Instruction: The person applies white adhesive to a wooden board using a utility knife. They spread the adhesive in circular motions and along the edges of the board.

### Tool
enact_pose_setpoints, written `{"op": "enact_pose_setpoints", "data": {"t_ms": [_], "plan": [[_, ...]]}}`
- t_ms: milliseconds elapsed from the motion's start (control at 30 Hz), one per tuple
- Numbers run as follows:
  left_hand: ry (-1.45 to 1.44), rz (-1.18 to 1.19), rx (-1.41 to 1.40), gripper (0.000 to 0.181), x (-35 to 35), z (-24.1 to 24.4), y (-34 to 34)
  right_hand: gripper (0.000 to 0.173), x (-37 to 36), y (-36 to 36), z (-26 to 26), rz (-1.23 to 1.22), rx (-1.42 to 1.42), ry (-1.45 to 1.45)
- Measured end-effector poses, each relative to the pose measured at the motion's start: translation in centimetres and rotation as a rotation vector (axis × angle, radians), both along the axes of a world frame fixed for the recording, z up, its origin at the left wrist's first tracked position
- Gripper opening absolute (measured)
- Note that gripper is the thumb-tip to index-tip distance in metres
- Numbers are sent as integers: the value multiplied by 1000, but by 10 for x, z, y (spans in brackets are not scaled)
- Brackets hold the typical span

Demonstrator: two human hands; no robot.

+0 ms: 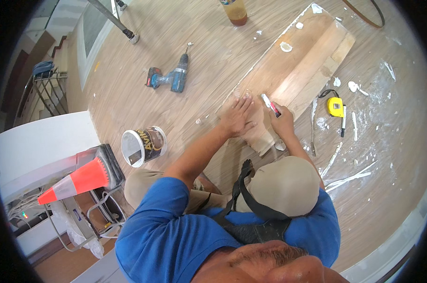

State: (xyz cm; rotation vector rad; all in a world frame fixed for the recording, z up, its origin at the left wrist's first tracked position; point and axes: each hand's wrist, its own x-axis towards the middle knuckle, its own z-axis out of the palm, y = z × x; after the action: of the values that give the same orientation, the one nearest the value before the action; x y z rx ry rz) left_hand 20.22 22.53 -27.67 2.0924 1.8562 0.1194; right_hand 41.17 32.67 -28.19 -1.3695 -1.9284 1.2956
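A long wooden board point(298, 63) lies slanting on the floor in front of me, with white compound along its left edge and a few white lumps on top. My left hand point(239, 115) rests on its near part, fingers spread, palm down. My right hand point(282, 120) grips a small tool with a red and black handle and a white-smeared blade point(269, 102), probably a utility knife, over the board. To the right of the board lie a yellow tape measure point(335, 107) and a marker pen point(343, 122).
A cordless drill point(172, 78) lies to the left, with a plastic bucket point(144, 145) nearer me. A bottle of brown liquid point(235, 14) stands beyond. White scraps point(351, 177) litter the floor at right. A traffic cone point(77, 180) lies at left; a metal leg point(110, 17) stands at upper left.
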Motion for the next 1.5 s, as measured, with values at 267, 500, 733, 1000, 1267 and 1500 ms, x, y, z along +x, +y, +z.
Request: {"op": "enact_pose_setpoints", "data": {"t_ms": [267, 500, 733, 1000, 1267, 1500], "plan": [[256, 751, -1, 94, -23, -18, -6, 38, 9, 5, -3, -61, -20, -36], [-8, 101, -53, 95, -7, -3, 12, 38, 2, 5, -7, -49, 3, -83], [146, 520, 11, 93, -2, -15, 0, 37, -12, 8, 16, 212, 133, -229], [88, 373, 1, 83, 2, -6, -6, 33, -48, 35, 2, 362, 346, -354], [71, 354, -53, 86, -2, 3, 0, 34, -44, 40, -5, 418, 328, -311], [-176, 391, -90, 97, -18, 0, -4, 36, -44, 45, -8, 386, 316, -288]]}}
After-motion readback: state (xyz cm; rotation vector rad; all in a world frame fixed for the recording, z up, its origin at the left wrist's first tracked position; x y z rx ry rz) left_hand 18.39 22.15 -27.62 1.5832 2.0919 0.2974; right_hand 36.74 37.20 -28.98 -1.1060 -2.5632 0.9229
